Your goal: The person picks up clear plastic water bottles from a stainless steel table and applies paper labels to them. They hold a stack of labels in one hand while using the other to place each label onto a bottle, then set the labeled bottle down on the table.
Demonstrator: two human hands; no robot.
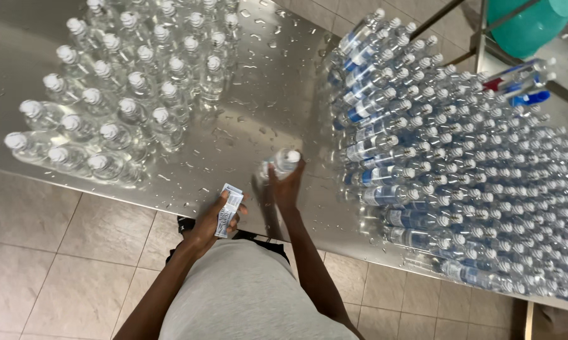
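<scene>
My right hand (285,187) grips a clear plastic bottle (282,162) with a white cap, standing on the wet steel table (268,94) near its front edge. My left hand (209,221) holds a small stack of blue and white labels (228,209) just left of that bottle, over the table's edge. Several clear unlabelled bottles (126,94) stand in rows at the left of the table. A large block of bottles with blue and white labels (447,157) fills the right side.
A teal bucket (531,24) sits on a metal frame at the top right. Water drops cover the bare strip of table between the two groups of bottles. Beige floor tiles (51,252) lie below the table edge.
</scene>
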